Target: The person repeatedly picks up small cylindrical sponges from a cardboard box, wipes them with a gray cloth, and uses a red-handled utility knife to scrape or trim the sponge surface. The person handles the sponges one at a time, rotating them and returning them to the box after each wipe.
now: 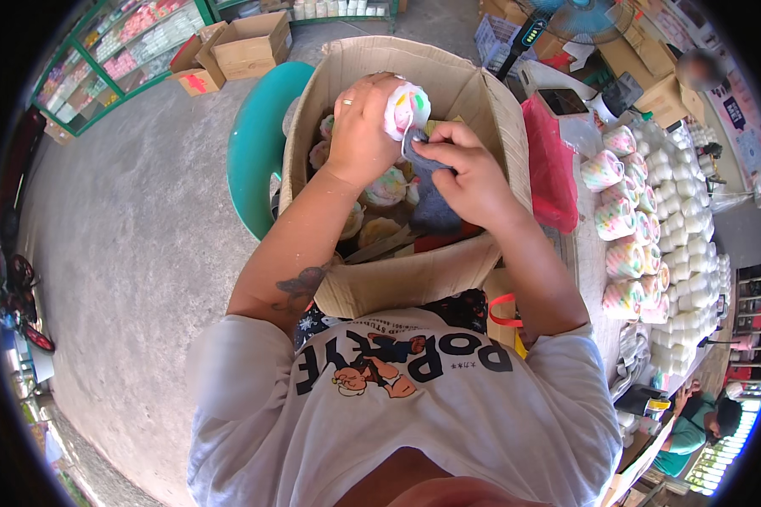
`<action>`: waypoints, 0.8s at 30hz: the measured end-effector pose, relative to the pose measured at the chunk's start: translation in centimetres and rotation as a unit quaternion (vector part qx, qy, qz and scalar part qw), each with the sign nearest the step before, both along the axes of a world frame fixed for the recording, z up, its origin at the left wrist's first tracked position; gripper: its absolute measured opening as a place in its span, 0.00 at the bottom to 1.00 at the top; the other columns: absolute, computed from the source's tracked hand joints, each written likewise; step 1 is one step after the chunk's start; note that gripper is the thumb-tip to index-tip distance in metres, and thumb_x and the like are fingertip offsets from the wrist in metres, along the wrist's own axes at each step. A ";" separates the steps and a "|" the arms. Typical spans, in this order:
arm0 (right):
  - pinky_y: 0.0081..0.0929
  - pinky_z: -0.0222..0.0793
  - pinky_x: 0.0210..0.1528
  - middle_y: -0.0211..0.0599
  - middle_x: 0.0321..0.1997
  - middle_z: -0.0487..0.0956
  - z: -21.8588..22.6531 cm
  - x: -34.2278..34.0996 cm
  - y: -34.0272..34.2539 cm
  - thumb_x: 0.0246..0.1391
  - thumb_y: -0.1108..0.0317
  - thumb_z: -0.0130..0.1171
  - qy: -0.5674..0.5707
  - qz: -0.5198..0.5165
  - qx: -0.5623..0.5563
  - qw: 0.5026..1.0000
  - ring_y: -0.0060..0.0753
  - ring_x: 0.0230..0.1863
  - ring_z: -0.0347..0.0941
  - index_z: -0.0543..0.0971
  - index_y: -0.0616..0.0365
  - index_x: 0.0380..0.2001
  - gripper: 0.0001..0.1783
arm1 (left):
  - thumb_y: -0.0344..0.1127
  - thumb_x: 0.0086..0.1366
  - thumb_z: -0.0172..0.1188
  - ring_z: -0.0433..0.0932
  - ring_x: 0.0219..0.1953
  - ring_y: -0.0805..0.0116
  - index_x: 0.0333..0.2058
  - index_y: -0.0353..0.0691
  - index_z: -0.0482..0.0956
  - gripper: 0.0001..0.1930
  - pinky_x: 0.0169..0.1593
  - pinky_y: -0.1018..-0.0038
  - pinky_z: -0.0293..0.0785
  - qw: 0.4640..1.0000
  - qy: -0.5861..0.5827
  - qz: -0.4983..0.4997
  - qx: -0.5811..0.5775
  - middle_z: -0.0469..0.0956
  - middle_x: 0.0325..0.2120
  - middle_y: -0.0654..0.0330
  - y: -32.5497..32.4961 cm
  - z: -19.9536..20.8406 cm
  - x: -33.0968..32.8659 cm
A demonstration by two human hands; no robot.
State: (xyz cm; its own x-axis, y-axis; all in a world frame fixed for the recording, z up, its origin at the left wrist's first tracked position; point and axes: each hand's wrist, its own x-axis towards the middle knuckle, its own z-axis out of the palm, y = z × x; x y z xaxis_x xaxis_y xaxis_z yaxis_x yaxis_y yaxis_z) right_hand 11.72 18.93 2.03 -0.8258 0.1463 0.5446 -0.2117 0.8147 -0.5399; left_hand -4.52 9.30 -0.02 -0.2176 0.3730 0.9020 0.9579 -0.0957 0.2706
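My left hand (pixel 365 127) is wrapped round a short white roll with pink, green and yellow patches (pixel 408 111), held above an open cardboard box (pixel 406 283). A thin white strand (pixel 407 144) loops down from the roll to the fingertips of my right hand (pixel 465 173). Those fingers are pinched on a grey-blue cloth (pixel 434 203), which hangs into the box. Beneath my hands more colour-patched rolls (pixel 386 188) lie inside the box; my forearms and the cloth hide some of them. Whether the pinch also holds the strand is too small to make out.
A teal plastic chair (pixel 249 152) stands against the box's left side. On the right, a table bears rows of colour-patched rolls (pixel 617 218) and stacked white rolls (pixel 681 228). A pink bag (pixel 550 169) hangs near the box. Another person (pixel 693 435) is at lower right.
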 end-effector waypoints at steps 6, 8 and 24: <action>0.26 0.67 0.45 0.37 0.39 0.72 -0.3 -0.7 -1.1 0.42 0.81 0.51 0.042 -0.048 -0.004 0.998 0.36 0.42 0.70 0.81 0.58 0.36 0.17 | 0.26 0.33 0.75 0.74 0.43 0.47 0.47 0.41 0.66 0.39 0.47 0.61 0.71 0.999 -0.019 -0.018 0.025 0.74 0.43 0.50 0.2 0.0 0.1; 0.24 0.67 0.44 0.36 0.38 0.73 0.8 0.2 0.6 0.42 0.82 0.50 -0.026 0.039 -0.071 0.996 0.33 0.40 0.71 0.80 0.59 0.37 0.17 | 0.27 0.34 0.75 0.74 0.43 0.47 0.48 0.40 0.66 0.38 0.46 0.61 0.71 1.000 -0.020 -0.011 0.020 0.74 0.43 0.50 -0.2 -0.3 0.1; 0.32 0.68 0.45 0.40 0.41 0.71 -0.1 -0.1 -0.4 0.36 0.85 0.57 0.120 -0.036 0.150 0.981 0.46 0.42 0.68 0.82 0.53 0.39 0.23 | 0.30 0.35 0.73 0.75 0.44 0.52 0.48 0.40 0.68 0.37 0.48 0.63 0.72 0.991 -0.118 -0.059 -0.018 0.75 0.43 0.52 -0.1 -0.3 0.5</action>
State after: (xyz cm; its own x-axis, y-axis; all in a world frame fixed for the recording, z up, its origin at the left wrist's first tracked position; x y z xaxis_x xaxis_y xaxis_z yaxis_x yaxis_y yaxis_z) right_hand 11.60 18.52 1.97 -0.6613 0.0024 0.7501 -0.2403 0.9466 -0.2149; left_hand -4.05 9.23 -0.30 -0.3738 0.4396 0.8167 0.8499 -0.1902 0.4914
